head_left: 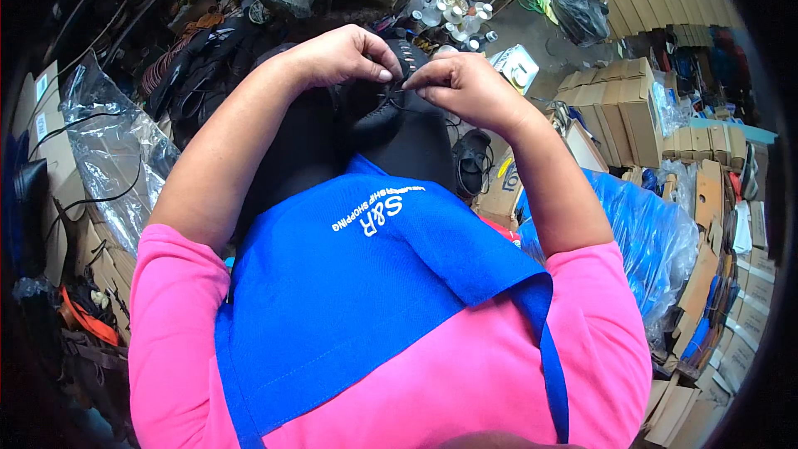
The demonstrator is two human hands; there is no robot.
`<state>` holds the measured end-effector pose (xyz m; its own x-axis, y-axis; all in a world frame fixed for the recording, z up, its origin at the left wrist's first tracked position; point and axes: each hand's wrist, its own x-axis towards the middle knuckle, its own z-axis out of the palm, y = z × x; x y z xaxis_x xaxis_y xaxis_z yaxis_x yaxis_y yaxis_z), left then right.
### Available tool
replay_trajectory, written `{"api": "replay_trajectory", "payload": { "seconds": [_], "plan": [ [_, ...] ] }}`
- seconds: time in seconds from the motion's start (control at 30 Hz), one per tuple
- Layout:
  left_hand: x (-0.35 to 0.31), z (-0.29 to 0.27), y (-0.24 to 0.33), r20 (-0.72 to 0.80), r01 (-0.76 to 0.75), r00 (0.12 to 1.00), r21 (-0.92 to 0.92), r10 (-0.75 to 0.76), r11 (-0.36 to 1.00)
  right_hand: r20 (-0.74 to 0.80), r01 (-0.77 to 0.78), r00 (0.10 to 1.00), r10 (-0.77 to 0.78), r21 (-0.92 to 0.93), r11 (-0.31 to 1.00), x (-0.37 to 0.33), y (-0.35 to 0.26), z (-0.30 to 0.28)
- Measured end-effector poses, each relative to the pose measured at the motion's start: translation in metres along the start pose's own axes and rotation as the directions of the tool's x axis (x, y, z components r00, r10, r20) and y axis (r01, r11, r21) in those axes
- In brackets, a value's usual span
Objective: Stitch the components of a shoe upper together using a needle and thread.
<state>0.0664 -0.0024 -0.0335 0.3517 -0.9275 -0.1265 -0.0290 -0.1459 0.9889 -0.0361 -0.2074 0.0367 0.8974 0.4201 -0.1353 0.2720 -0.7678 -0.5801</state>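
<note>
On my lap, between my dark-clad knees, rests a black shoe (374, 125) with a row of pale stitch-like marks along its upper edge. My left hand (359, 56) is closed, thumb and forefinger pinched at the shoe's edge. Facing it, my right hand (470, 90) is closed too, its fingertips pinching what looks like a thin dark lace (401, 106) at the same edge. The tips of both hands nearly meet. What lies exactly between the fingers is too small to make out fully.
Black shoes (199, 71) lie heaped at the left, beside clear plastic sheeting (116, 145). A black sandal-like shoe (471, 162) is near my right knee. Bottles (453, 12) stand ahead. Cardboard boxes (611, 108) and a plastic-wrapped blue bundle (619, 224) fill the right.
</note>
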Motion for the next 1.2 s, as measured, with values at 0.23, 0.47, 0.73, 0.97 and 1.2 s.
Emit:
{"api": "replay_trajectory", "payload": {
  "seconds": [0.23,0.47,0.73,0.97,1.2],
  "plan": [
    [-0.001,0.003,0.006,0.030,-0.003,1.000,0.108,0.000,0.994,0.215,-0.187,0.970,0.112,0.370,0.910,-0.003,0.039,0.004],
    [0.001,0.007,0.002,0.011,0.018,1.000,0.073,-0.019,0.997,0.250,-0.229,0.964,0.084,0.635,0.738,-0.005,0.055,0.014],
    [0.003,0.008,0.004,-0.051,0.044,0.998,0.210,-0.034,0.977,0.071,-0.189,0.981,0.181,0.562,0.805,-0.009,0.038,0.028],
    [0.001,0.013,-0.003,-0.083,-0.024,0.996,0.134,0.035,0.991,0.186,-0.187,0.979,0.082,0.671,0.718,-0.009,0.056,0.021],
    [0.001,0.015,-0.003,-0.108,-0.004,0.994,0.149,0.021,0.989,0.167,-0.208,0.977,0.130,0.639,0.740,-0.008,0.053,0.026]
  ]
}}
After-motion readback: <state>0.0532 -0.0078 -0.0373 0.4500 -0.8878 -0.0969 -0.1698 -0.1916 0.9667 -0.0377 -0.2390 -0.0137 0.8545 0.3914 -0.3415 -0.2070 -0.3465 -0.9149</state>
